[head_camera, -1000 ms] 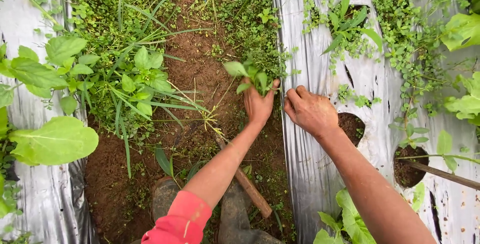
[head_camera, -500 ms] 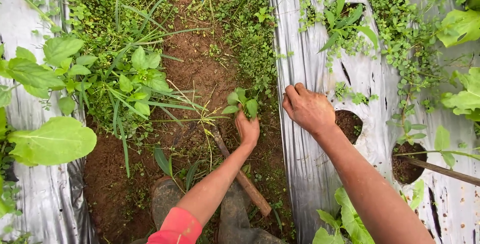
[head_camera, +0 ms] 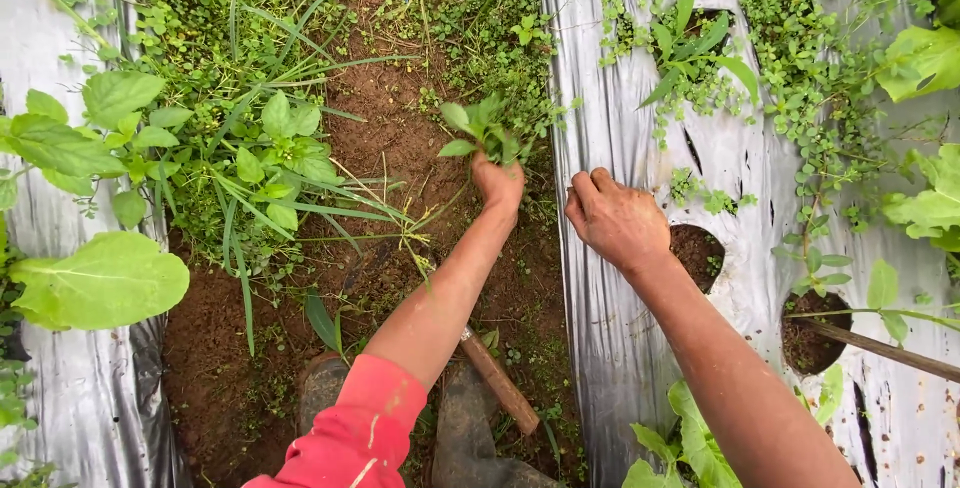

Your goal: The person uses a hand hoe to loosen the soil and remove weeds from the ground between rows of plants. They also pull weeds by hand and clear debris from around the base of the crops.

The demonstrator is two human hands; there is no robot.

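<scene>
Clump of leafy weeds [head_camera: 487,128] over the soil path [head_camera: 390,138], clenched in left hand [head_camera: 498,184]. Right hand [head_camera: 617,220] with fingers curled shut on silver plastic mulch [head_camera: 610,128], planting hole [head_camera: 697,251] beside. Wooden handle [head_camera: 497,380] below.

Two hands [head_camera: 497,184], two boots [head_camera: 325,388], one wooden handle [head_camera: 497,380], perhaps three planting holes [head_camera: 697,248].
</scene>
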